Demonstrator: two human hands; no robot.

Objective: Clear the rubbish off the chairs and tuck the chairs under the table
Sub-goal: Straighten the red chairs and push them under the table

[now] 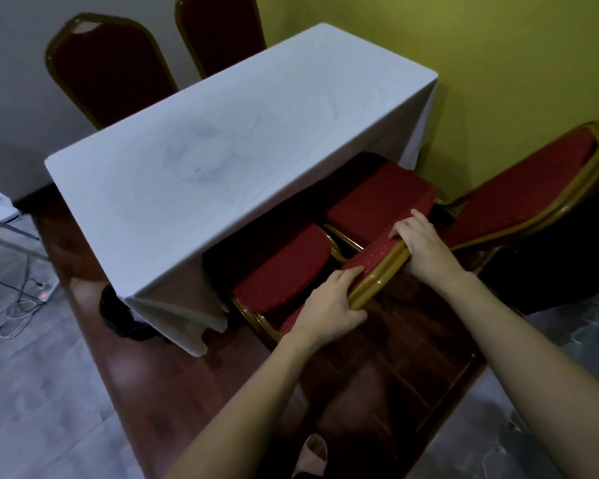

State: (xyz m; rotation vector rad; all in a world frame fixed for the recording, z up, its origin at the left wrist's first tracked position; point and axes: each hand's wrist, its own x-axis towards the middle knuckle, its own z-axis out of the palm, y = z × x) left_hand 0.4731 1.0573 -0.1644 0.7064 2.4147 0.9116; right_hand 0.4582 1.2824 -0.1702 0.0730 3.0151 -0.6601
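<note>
A red padded chair with a gold frame stands right in front of me, its seat (284,267) partly under the white-clothed table (222,143). My left hand (329,305) and my right hand (426,247) both grip the top of its backrest (377,267). A second red chair (381,198) stands to its right, its seat partly under the table and its back (523,195) leaning away. No rubbish shows on either seat.
Two more red chairs (108,67) (222,29) stand at the table's far side. A yellow-green wall (498,57) is close on the right. Cables (18,299) lie on the grey floor at the left, a dark object (118,316) sits by the table corner, and a slipper (312,454) shows below.
</note>
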